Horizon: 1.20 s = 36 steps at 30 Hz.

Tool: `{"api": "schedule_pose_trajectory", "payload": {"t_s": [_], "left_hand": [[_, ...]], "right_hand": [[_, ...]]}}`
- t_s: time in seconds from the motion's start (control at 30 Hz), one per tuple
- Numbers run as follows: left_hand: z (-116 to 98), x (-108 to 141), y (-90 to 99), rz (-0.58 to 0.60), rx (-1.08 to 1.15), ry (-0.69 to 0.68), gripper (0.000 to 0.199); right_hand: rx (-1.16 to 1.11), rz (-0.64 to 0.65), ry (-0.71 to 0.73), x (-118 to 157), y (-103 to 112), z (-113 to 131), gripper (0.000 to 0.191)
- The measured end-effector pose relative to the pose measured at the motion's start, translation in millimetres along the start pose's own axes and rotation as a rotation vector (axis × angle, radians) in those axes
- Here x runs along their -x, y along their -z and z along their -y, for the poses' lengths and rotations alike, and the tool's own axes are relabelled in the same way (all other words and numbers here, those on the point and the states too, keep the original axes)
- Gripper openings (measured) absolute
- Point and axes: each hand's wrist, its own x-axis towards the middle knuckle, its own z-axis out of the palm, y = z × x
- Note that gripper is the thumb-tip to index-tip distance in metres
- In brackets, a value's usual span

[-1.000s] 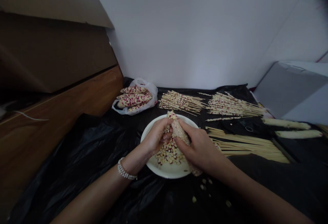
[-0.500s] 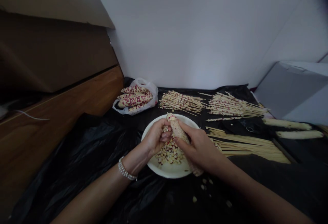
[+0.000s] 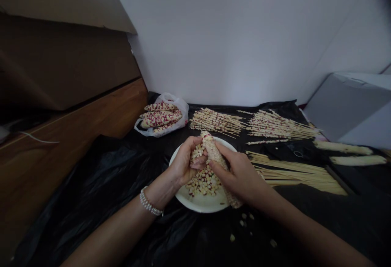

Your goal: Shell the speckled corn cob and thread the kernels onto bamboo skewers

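Note:
My right hand [image 3: 240, 173] is wrapped round a mostly bare corn cob [image 3: 213, 149], which tilts with its tip up and away from me over the bowl. Some red and white kernels remain near that tip. Loose corn kernels [image 3: 198, 151] lie in the curled palm of my left hand [image 3: 185, 161], whose thumb presses at the cob's upper end. Below both hands a white bowl [image 3: 195, 205] holds a heap of cream and dark red kernels. The cob's lower end sticks out beneath my right hand, over the bowl's rim.
A plastic bag [image 3: 182, 107] of corn ears stands at the back left. Skewers threaded with kernels [image 3: 214, 119] lie behind the bowl, more at the right. Plain skewers [image 3: 299, 175] and bare cobs [image 3: 357, 160] are on the right. Stray kernels dot the black sheet [image 3: 122, 169].
My left thumb has shifted slightly up along the cob, and the left palm has opened a little, showing more kernels. The cob's tip has moved slightly up and right.

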Motion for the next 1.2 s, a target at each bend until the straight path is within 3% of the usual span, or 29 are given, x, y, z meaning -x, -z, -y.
{"api": "schedule_pose_trajectory", "payload": {"t_s": [0.37, 0.63, 0.87, 1.03, 1.2], "left_hand": [[2.7, 1.4, -3.9, -0.085, -0.071, -0.021, 0.018], [7.6, 0.6, -5.0, -0.116, -0.085, -0.08, 0.018], [7.5, -0.3, -3.5, -0.096, -0.015, -0.044, 0.015], [6.2, 2.5, -5.4, -0.136, 0.011, -0.102, 0.011], [6.7, 2.6, -4.7, -0.176, -0.015, -0.055, 0.009]], "right_hand": [[0.124, -0.019, 0.024, 4.8, -7.9, 1.6, 0.057], [0.087, -0.007, 0.035, 3.7, -3.5, 4.6, 0.055], [0.039, 0.006, 0.045, 2.5, -2.9, 1.8, 0.056], [0.102, 0.007, -0.021, 3.4, -5.3, -4.4, 0.064], [0.091, 0.059, -0.07, 5.5, -7.2, -4.1, 0.068]]}}
